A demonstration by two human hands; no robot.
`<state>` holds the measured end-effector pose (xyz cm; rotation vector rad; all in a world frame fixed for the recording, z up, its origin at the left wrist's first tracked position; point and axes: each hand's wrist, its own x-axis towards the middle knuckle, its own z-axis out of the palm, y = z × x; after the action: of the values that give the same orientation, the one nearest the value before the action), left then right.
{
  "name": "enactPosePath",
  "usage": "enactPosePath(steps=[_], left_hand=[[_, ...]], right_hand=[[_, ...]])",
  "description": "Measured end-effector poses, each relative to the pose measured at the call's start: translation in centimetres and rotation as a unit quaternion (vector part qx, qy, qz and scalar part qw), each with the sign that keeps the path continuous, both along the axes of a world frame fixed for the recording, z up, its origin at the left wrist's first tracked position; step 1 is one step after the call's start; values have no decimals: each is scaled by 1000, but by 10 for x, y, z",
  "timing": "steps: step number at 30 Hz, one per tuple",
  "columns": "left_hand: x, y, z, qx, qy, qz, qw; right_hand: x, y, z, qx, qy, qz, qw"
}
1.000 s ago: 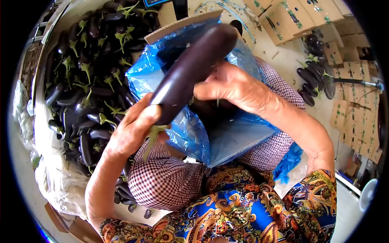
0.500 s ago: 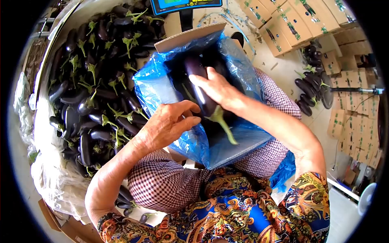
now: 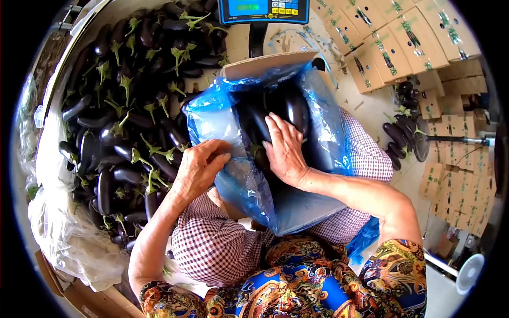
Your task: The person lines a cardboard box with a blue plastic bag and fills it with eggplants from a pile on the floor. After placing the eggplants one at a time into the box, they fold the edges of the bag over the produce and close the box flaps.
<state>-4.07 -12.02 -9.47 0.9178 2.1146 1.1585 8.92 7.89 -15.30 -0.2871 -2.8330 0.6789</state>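
A cardboard box (image 3: 270, 64) lined with a blue plastic bag (image 3: 324, 116) rests between my knees. Inside it lie dark eggplants (image 3: 296, 110). My right hand (image 3: 287, 150) is open and lies flat on the eggplants in the box, fingers toward the far side. At the left side of the liner, my left hand (image 3: 204, 167) is closed, its thumb and fingers pinched at the edge of the blue plastic. The lower part of the box interior is in shadow.
A big heap of eggplants (image 3: 104, 191) fills the left side, bordered by clear plastic sheeting (image 3: 74, 233). A scale display (image 3: 263, 10) stands beyond the box. Stacked cartons (image 3: 408, 42) are at the upper right, with loose eggplants (image 3: 397, 139) near them and a white fan (image 3: 470, 274) lower right.
The eggplant under my right hand now lies inside the box, and that hand has flattened out. My left hand has moved left to the liner's edge. The whole view has shifted slightly.
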Motion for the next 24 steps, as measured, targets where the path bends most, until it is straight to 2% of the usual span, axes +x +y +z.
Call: enactPosePath(steps=[4, 6, 9, 12, 13, 15, 17, 18, 20, 22, 24], left_hand=[[-3, 6, -12, 20, -46, 31, 998], [-5, 10, -22, 29, -90, 53, 994], [-4, 4, -19, 54, -177, 87, 979], [4, -25, -21, 137, -236, 161, 948], [7, -45, -29, 140, -219, 197, 945], [23, -86, -36, 164, -216, 325, 906], [50, -139, -77, 164, -186, 466, 850], [70, -175, -115, 218, -189, 494, 820], [129, -222, -150, 144, -215, 579, 773], [189, -253, -172, 52, -224, 594, 771], [213, -253, -160, 58, -242, 652, 716]], right_hand=[[-11, 2, 3, -22, 26, -10, 999], [-24, 1, -5, 39, -6, -1, 999], [-28, 3, -8, 45, -29, -10, 998], [-21, 15, -7, 16, -5, 30, 999], [-20, 20, -5, 29, 13, 70, 997], [-17, 25, 1, 47, 29, 137, 989], [-23, 32, 0, 52, 6, 169, 984], [-30, 35, -5, 47, -20, 175, 983], [-41, 34, -9, 79, -60, 159, 982], [-52, 20, 5, 117, -178, 117, 970], [-65, 19, -3, 152, -192, 106, 964]])
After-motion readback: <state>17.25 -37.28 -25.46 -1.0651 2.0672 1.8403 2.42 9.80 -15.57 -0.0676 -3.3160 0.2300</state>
